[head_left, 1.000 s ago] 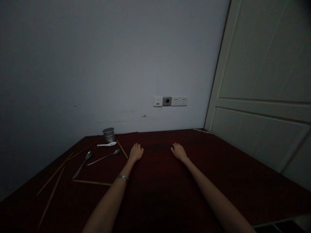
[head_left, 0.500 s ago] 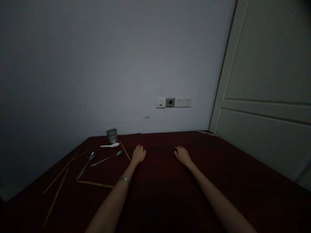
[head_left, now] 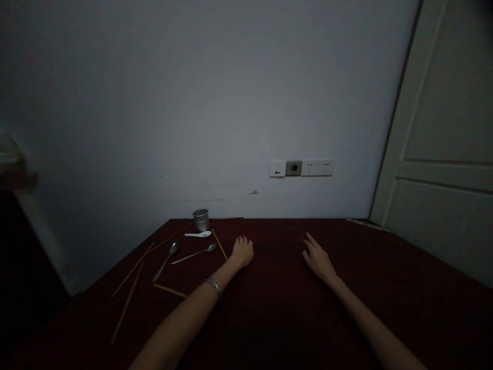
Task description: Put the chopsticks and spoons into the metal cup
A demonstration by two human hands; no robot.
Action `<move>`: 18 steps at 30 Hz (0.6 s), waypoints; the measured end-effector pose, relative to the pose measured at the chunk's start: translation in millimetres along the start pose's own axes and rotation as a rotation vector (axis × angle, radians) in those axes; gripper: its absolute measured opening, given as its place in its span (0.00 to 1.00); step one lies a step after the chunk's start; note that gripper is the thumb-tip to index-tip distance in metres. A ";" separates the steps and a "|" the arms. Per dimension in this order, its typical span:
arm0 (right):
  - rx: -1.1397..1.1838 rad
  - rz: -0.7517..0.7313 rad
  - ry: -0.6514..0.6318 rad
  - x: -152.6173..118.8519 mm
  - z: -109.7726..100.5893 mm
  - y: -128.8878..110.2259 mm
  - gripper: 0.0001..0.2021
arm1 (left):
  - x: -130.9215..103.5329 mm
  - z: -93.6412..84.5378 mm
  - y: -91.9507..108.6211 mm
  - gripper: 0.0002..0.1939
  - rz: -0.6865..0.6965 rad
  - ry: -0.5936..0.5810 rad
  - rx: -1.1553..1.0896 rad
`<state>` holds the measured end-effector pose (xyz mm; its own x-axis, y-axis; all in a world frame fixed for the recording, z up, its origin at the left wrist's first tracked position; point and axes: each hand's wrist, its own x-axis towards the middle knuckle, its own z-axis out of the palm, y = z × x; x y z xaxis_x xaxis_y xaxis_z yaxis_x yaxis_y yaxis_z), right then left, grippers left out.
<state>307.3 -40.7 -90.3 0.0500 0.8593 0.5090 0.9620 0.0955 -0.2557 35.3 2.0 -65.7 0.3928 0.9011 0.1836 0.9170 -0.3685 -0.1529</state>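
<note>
My left hand [head_left: 242, 252] lies palm down on the dark red table [head_left: 277, 298], fingers slightly apart and nothing held. A chopstick [head_left: 219, 244] lies just left of it, close to the wrist. Further right, my right hand [head_left: 319, 258] is over the tabletop with its index finger stretched out and the others a little bent; it holds nothing. Left of my left hand are a long-handled metal spoon [head_left: 193, 254], a larger metal spoon [head_left: 165, 263] and a white spoon [head_left: 198, 234]. Behind the white spoon stands a small metal cup [head_left: 201, 222].
Several more chopsticks lie at the left, one [head_left: 133, 270] near the table's left edge and another [head_left: 169, 291] partly behind my left forearm. A wall with sockets [head_left: 316, 168] rises behind the table. At right stands a pale panelled door [head_left: 442, 128]. A thin strip [head_left: 367, 224] lies at the back right.
The view has turned left, so everything sits further right, and a dark shape shows at the far left. My right hand's fingers have stretched out more. My left hand stays beside the chopstick.
</note>
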 end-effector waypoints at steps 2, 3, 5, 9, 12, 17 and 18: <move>0.107 -0.026 0.033 4.6 -6.1 -9.4 0.25 | -6.4 -13.3 -5.6 0.19 0.088 0.032 0.004; 0.165 -0.039 0.032 7.3 -9.2 -16.5 0.27 | -9.9 -21.3 -10.7 0.17 0.110 0.051 0.000; 0.266 -0.074 0.007 12.9 -15.6 -35.8 0.28 | -17.6 -40.2 -25.8 0.14 0.116 0.096 0.002; 0.329 -0.222 -0.074 21.6 -28.5 -88.4 0.19 | -35.7 -82.0 -75.0 0.11 0.068 0.180 0.004; 0.395 -0.320 -0.146 24.0 -35.4 -130.5 0.16 | -52.4 -104.8 -124.1 0.12 -0.046 0.187 -0.011; 0.607 -0.437 -0.287 14.3 -31.5 -195.9 0.15 | -88.0 -109.1 -215.8 0.11 -0.316 0.051 -0.073; 0.640 -0.457 -0.324 10.1 -28.4 -209.4 0.15 | -96.2 -105.7 -233.9 0.11 -0.361 0.053 -0.090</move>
<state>113.9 -66.3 -8.3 -0.4799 0.7593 0.4395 0.5272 0.6500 -0.5473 -209.6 -22.6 55.0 0.0443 0.9645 0.2603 0.9986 -0.0503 0.0165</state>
